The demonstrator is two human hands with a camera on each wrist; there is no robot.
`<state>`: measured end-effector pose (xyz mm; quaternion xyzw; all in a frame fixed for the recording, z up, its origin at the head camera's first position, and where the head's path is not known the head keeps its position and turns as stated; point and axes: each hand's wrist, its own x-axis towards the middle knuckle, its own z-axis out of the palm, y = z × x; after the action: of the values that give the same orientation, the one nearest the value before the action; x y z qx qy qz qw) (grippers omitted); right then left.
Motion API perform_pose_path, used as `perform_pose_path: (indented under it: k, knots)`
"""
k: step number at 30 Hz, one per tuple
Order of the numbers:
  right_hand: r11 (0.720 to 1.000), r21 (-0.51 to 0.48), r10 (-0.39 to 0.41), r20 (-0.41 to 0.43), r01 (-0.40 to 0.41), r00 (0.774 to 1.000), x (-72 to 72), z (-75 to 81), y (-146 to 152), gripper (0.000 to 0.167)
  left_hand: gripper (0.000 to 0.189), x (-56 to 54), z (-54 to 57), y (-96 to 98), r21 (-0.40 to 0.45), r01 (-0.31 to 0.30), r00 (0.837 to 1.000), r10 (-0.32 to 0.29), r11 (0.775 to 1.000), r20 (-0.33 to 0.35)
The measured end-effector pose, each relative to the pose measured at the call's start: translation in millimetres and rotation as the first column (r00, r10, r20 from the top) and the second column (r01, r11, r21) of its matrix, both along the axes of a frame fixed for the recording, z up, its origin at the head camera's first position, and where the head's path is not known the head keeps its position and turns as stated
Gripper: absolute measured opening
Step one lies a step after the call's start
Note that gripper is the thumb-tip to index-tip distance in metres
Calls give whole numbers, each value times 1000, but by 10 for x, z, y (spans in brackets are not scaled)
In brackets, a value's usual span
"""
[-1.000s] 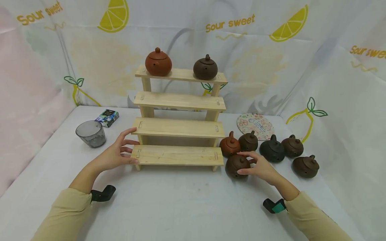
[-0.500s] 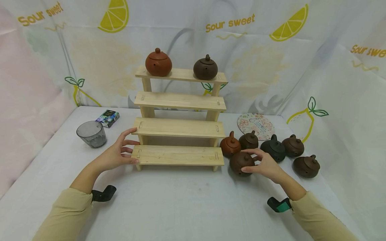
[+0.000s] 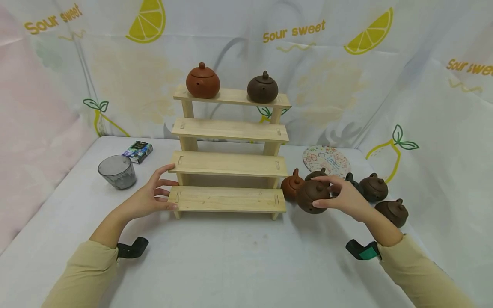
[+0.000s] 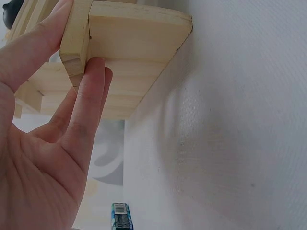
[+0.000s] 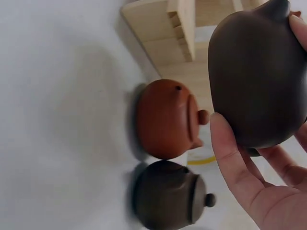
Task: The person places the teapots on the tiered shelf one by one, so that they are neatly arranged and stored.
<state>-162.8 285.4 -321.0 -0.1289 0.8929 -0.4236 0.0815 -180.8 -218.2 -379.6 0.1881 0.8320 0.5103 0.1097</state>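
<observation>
My right hand (image 3: 348,197) holds a dark brown clay teapot (image 3: 311,197) by its side, thumb in front and fingers behind. In the right wrist view, this teapot (image 5: 256,76) is raised clear of the table. Below it stand a reddish-brown teapot (image 5: 165,120) and another dark teapot (image 5: 165,196). My left hand (image 3: 144,197) grips the left end of a stepped wooden display stand (image 3: 227,199). The left wrist view shows the thumb and fingers of this hand (image 4: 48,163) on either side of a board end (image 4: 76,40).
On the top shelf sit an orange-brown teapot (image 3: 203,83) and a dark teapot (image 3: 262,90). More teapots (image 3: 373,188) stand at the right, in front of a round floral mat (image 3: 325,159). A grey glass cup (image 3: 117,173) and a small box (image 3: 138,151) are at the left.
My right hand has lifted the dark brown teapot off the table, moving it up and slightly right, so it now overlaps the teapots behind. My left hand has stayed on the stand.
</observation>
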Motion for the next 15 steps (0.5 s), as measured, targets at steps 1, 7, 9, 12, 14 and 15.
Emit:
perform_pose_path:
  k: [1,7,9,12,14,15]
  knots:
    - [1000,-1,4,1,-4,1000,-14,34,-14,60,106,-1,-1,-2,-1,0,1000,0,1000,0]
    - [999,34,17,-5,-16,1000,-85,200,-125,61,106,1,-2,-5,4,1,1000,-1,1000,0]
    - [999,44,22,-18,-22,1000,-115,245,-172,61,106,1,0,-4,5,1,1000,-1,1000,4]
    - [998,56,28,-29,-27,999,-162,303,-242,62,106,1,6,-5,0,-1,1000,1,1000,10]
    - [998,52,36,-28,-35,999,-195,338,-287,62,106,1,10,-4,-4,-1,1000,1,1000,11]
    - [998,51,40,-26,-38,999,-212,354,-309,63,106,1,12,-4,-5,-1,1000,1,1000,10]
